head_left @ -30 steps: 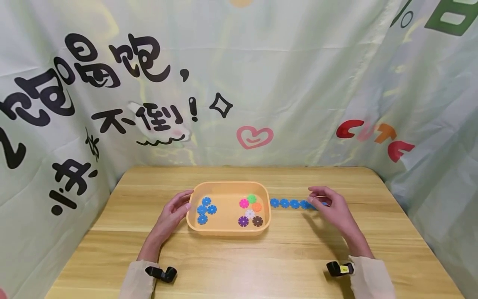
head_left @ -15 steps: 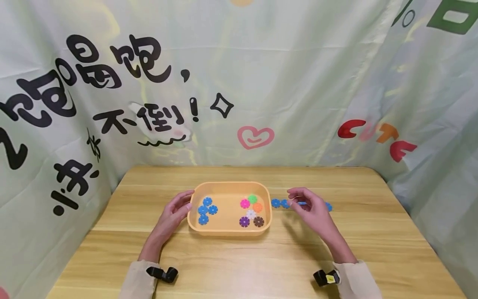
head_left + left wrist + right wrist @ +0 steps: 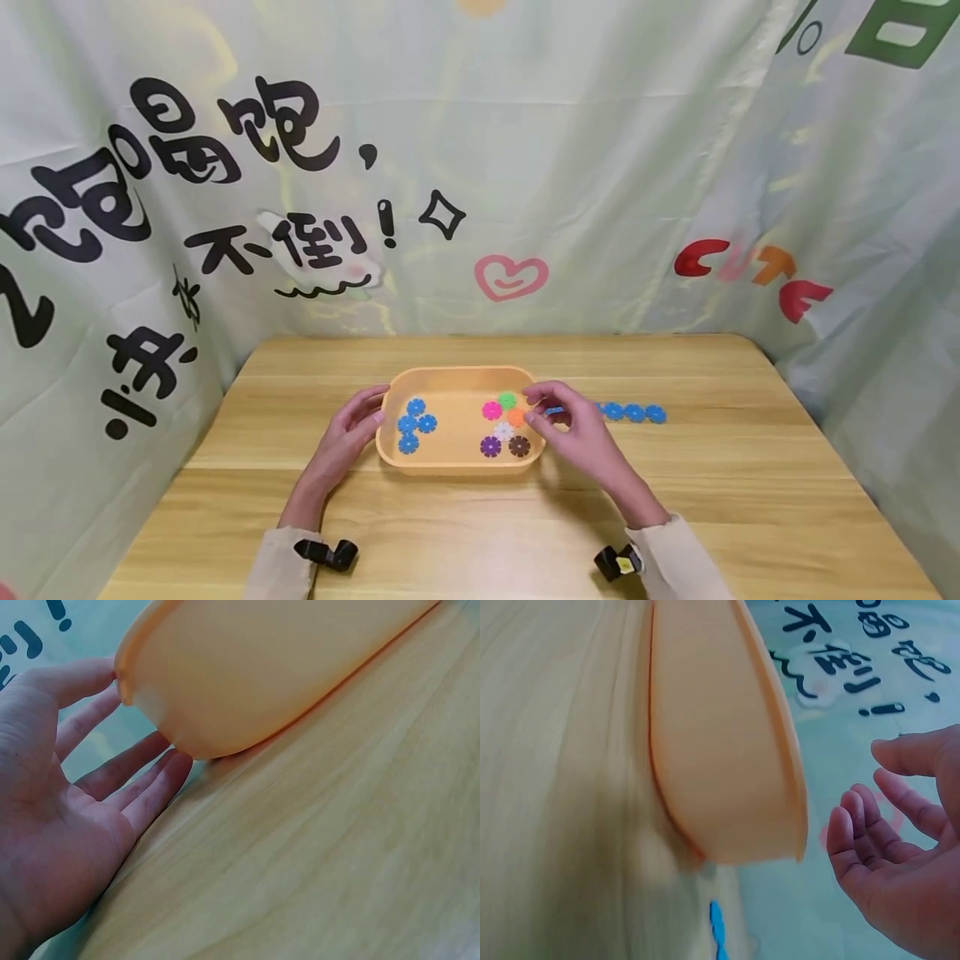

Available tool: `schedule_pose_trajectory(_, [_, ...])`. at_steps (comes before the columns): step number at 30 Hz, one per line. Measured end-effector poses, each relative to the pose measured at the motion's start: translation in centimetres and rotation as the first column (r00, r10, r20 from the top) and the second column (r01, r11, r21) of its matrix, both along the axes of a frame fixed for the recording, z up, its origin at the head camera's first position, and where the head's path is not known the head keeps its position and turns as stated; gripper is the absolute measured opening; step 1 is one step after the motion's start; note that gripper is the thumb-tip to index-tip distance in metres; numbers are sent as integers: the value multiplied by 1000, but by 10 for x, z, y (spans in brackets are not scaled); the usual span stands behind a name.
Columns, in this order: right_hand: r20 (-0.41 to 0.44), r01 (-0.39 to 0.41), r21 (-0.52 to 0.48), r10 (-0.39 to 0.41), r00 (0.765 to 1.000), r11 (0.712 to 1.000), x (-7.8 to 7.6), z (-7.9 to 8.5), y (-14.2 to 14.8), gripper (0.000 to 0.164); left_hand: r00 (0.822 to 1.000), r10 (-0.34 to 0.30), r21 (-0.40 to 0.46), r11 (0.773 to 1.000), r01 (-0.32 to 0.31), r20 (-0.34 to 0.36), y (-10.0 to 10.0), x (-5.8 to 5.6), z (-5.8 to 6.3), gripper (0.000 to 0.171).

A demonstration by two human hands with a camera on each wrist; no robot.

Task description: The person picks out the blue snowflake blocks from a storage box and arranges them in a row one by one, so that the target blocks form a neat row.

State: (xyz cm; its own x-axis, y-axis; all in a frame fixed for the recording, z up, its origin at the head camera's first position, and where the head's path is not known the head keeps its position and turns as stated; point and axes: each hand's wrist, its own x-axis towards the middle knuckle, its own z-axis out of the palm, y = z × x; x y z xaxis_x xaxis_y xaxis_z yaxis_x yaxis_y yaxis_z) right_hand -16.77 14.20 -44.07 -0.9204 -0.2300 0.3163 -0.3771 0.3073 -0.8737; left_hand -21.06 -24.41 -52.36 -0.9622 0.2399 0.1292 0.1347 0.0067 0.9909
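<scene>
An orange tray [image 3: 457,468] sits on the table with loose snowflake discs inside. Blue discs [image 3: 407,424] lie at its left end; pink [image 3: 492,410], green [image 3: 507,401], orange [image 3: 516,417], white [image 3: 503,431], purple [image 3: 491,447] and brown [image 3: 519,447] ones lie at its right. My left hand [image 3: 347,429] touches the tray's left end with nearly straight fingers [image 3: 96,720]. Over the right rim, my right hand [image 3: 573,425] hovers with loosely bent fingers and nothing between them. It partly hides a row of blue discs [image 3: 634,413] on the table beyond.
The wooden table [image 3: 450,542] reaches back to a printed curtain [image 3: 600,167] that hangs on several sides. A small black camera [image 3: 326,553] is strapped to the left wrist and another black camera [image 3: 618,563] to the right wrist.
My right hand has moved left along the row of blue discs to the tray's right rim, uncovering the row's right end. The left hand and tray have stayed in place.
</scene>
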Motion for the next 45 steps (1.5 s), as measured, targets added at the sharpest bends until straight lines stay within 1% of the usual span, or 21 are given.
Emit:
schedule_pose_trajectory(4, [28,-36,7,35,999,999,-3,5,-17,30,1000,4,-11,1000,-4,-5,-2,1,-2,47])
schedule_pose_trajectory(10, [39,-27,6,27,999,1000,-10,9,-40,30,1000,4,-35,999,-4,11,-2,0,-1,48])
schedule_pose_trajectory(13, [41,-46,-2,46,998,999,-15,12,-51,30,1000,12,-41,999,-12,14,-2,-1,1,48])
schedule_pose_trajectory(17, [10,-78,-10,78,997,997,-23,13,-66,29,1000,7,-27,1000,-7,15,-2,-2,2,48])
schedule_pose_trajectory(19, [5,-88,1,88,996,996,-27,12,-74,29,1000,-1,-17,1000,1,17,-1,-1,1,48])
schedule_pose_trajectory(22, [43,-98,28,97,994,995,-31,10,-84,29,999,1,-4,1000,-1,35,-1,0,-1,48])
schedule_pose_trajectory(24, [70,-109,47,106,992,993,-33,8,-91,29,999,6,-16,1000,-5,43,-2,2,-2,48])
schedule_pose_trajectory(28, [98,-138,48,133,986,989,-39,3,-105,29,999,15,-23,1000,-14,48,-3,4,0,48])
schedule_pose_trajectory(31, [120,-153,42,147,982,987,-43,1,-113,29,999,3,-11,1000,-2,50,-4,3,1,49])
schedule_pose_trajectory(39, [211,-154,76,135,968,985,-49,-8,-128,33,999,27,-37,999,-25,44,-3,3,1,47])
schedule_pose_trajectory(45, [243,-152,123,119,963,981,-54,-17,-133,31,999,3,-32,999,-2,33,-2,1,2,48])
